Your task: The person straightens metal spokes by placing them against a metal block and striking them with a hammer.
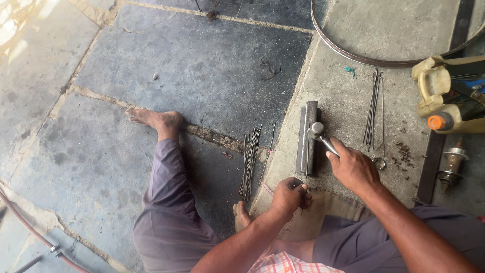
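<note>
My right hand [353, 167] grips the handle of a small metal hammer [318, 132], whose head rests over a flat steel bar [306, 136] lying on the concrete floor. My left hand [289, 194] is closed on the near end of a thin metal spoke [307, 151] that lies along the bar. One bundle of thin spokes [249, 162] lies on the dark stone to the left of the bar. Another bundle of spokes [374, 108] lies to the right of the bar.
A metal wheel rim [348, 53] arcs across the top right. A yellowish plastic jug with an orange cap [447, 96] and a metal hub [451, 167] sit at the right edge. Small dark bits [402, 153] lie scattered. My leg and bare foot [156, 121] stretch left. A hose [30, 230] crosses bottom left.
</note>
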